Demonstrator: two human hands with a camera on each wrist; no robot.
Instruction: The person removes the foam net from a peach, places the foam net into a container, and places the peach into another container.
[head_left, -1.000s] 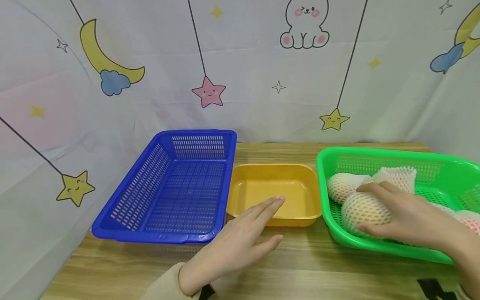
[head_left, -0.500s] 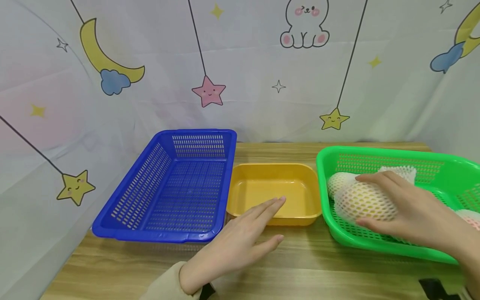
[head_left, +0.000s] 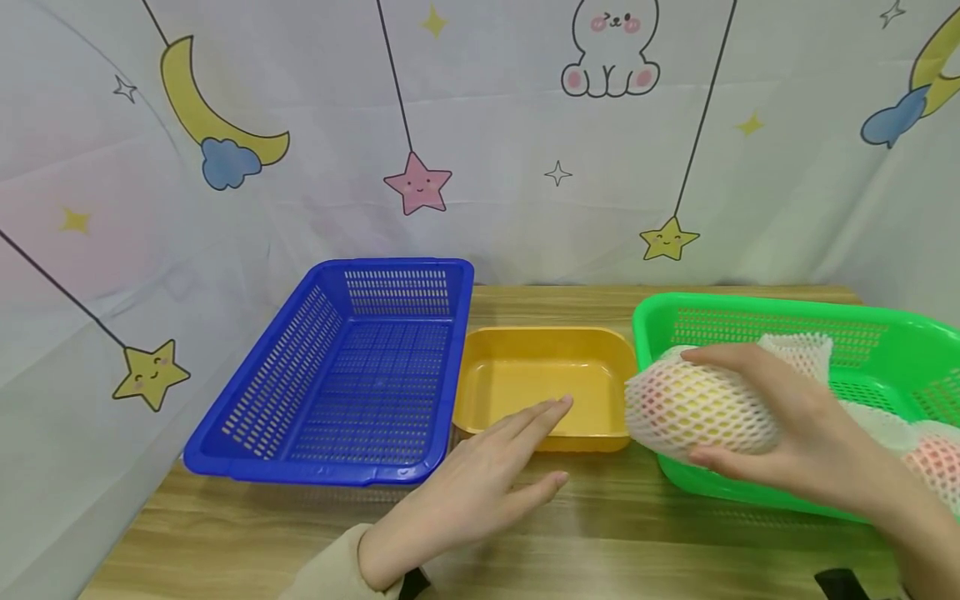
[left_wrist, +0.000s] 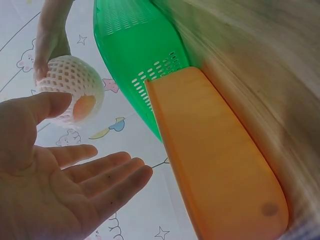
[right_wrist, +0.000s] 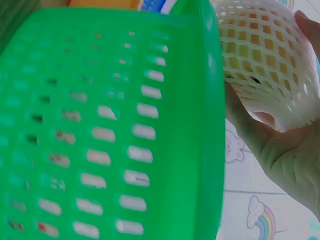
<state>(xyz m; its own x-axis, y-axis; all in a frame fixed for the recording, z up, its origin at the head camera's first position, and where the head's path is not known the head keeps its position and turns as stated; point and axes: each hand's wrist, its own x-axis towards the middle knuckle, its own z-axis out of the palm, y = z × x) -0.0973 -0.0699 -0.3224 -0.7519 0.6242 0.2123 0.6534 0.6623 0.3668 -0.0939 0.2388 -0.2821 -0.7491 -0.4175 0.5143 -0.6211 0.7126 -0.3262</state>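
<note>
My right hand (head_left: 802, 425) grips a round yellow-and-red fruit in a white foam net (head_left: 701, 408), thumb on the near side and fingers over the top. It is raised over the left rim of the green basket (head_left: 757, 307). In the right wrist view the netted fruit (right_wrist: 260, 55) shows above that basket's wall (right_wrist: 165, 150). My left hand (head_left: 480, 479) holds nothing; its fingers stretch over the front rim of the yellow tray (head_left: 551, 333). In the left wrist view the left palm (left_wrist: 65, 185) faces the camera, fingers spread loosely, beside the tray's side (left_wrist: 215, 155).
More foam-netted fruits (head_left: 937, 458) lie in the green basket, partly behind the right arm. A blue slotted basket (head_left: 375, 367) stands left of the tray. All three containers are on a wooden table (head_left: 600, 533), before a cartoon-print curtain (head_left: 510, 233).
My right hand has lifted the netted fruit from inside the green basket and moved it left, to its left rim. My left hand has stayed in place.
</note>
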